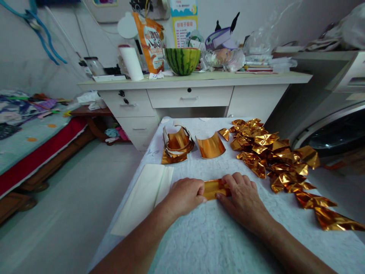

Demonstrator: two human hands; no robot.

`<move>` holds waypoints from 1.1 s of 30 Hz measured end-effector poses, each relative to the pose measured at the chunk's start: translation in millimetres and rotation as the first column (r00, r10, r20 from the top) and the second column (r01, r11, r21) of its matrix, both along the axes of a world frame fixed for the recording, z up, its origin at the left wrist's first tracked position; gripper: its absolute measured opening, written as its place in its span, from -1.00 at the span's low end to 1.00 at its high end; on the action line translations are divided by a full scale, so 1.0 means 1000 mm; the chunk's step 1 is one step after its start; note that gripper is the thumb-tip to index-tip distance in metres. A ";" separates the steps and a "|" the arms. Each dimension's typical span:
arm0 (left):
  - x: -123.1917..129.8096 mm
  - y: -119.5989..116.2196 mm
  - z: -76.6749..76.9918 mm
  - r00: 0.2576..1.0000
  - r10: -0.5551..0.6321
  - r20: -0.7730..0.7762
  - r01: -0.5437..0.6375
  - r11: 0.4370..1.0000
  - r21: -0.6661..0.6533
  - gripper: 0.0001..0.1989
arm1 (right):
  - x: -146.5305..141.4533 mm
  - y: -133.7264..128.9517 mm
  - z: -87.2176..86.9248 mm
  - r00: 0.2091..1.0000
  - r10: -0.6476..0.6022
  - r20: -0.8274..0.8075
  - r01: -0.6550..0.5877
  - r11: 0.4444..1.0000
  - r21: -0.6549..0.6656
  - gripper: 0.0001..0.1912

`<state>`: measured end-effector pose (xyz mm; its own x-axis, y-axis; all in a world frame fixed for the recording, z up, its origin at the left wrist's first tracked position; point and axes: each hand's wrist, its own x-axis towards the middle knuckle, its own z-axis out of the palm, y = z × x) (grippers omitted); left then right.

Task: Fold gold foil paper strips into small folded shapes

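A small strip of gold foil paper (212, 189) lies low over the cloth-covered table, held between both hands. My left hand (188, 195) pinches its left end, fingers curled in. My right hand (239, 196) grips the right end, thumb at the lower edge and fingers over the top. Beyond the hands rests a curved gold sheet (211, 146). Left of it is a curled stack of gold sheets (177, 142). White paper sheets (139, 199) lie beside my left forearm. Many folded gold foil pieces (264, 146) are heaped at the right.
Behind the table (228, 251) stands a white desk (191, 80) with a watermelon half (182, 61), an orange bag (151, 43) and a paper roll (131, 62). A washing machine (327, 102) is at the right, a bed (31, 144) at the left.
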<state>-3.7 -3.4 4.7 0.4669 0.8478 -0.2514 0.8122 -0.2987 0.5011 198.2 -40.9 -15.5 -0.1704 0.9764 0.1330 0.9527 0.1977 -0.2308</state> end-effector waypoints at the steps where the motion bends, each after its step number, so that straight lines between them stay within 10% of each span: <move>1: 0.000 0.000 0.000 1.000 -0.003 0.001 0.003 1.000 -0.002 -0.85 | 0.005 0.001 -0.001 1.000 -0.009 0.015 0.009 1.000 0.001 -0.79; 12: -0.003 0.000 -0.004 1.000 -0.018 0.018 0.018 1.000 0.009 -0.87 | 0.061 0.020 -0.015 0.999 0.006 -0.033 -0.008 0.999 -0.038 -0.67; 21: -0.002 0.002 0.003 0.998 -0.053 0.024 0.053 0.999 0.006 -0.91 | 0.047 0.016 0.004 0.942 0.097 -0.320 -0.099 0.995 0.012 -0.83; 33: -0.003 0.001 0.001 0.996 -0.083 0.033 0.081 0.996 0.047 -0.91 | 0.044 0.016 -0.002 0.949 0.090 -0.301 -0.088 0.996 0.021 -0.80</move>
